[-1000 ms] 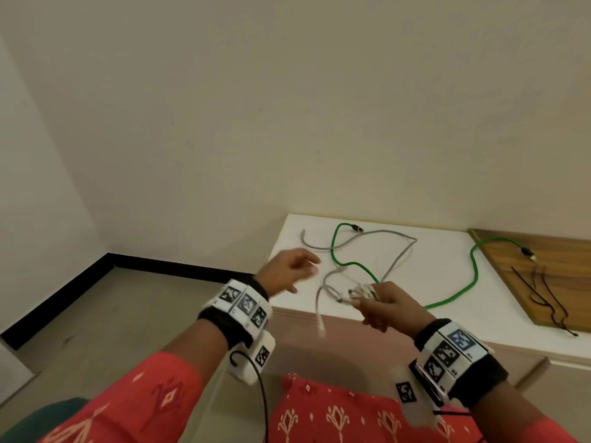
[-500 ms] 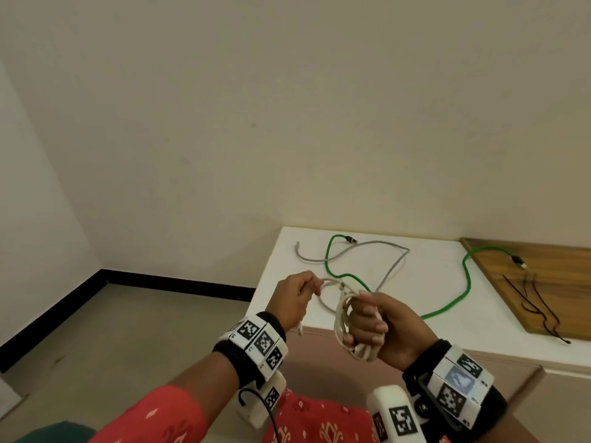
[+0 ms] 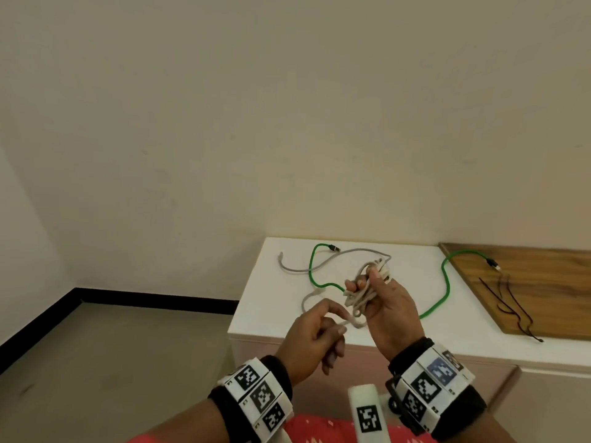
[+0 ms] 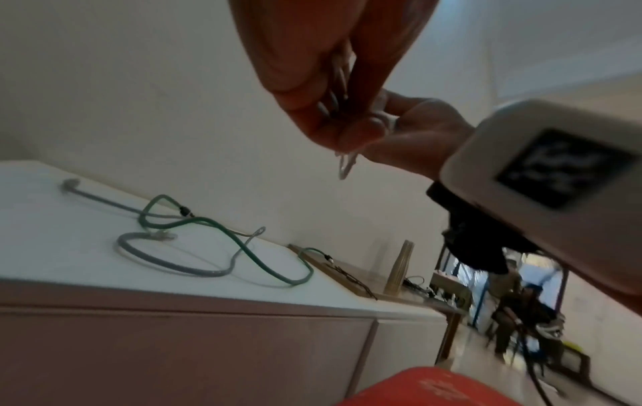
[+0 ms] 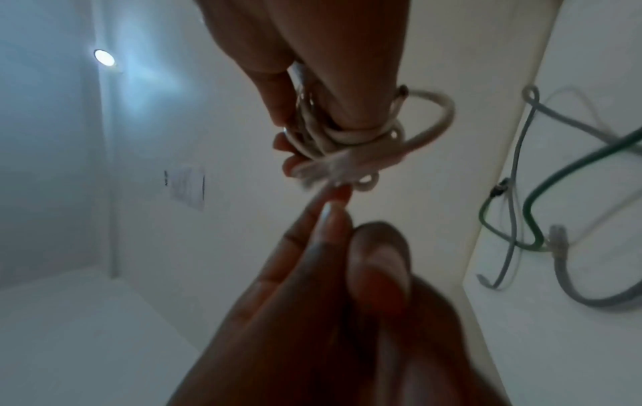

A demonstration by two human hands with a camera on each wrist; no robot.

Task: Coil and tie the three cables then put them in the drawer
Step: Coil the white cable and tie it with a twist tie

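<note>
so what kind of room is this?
Probably an indoor workroom or lab corner: a white cabinet top against a bare cream wall, loose green cable, and cluttered benches behind.

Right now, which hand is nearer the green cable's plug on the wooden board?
Right. The right hand, gripping the white cable coil, sits nearer the plug on the wooden board; the left hand is farther away, lower-left.

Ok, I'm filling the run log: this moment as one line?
right hand grips coiled white cable | left hand pinches its loose end | green cable, grey cable on cabinet top, uncoiled
</note>
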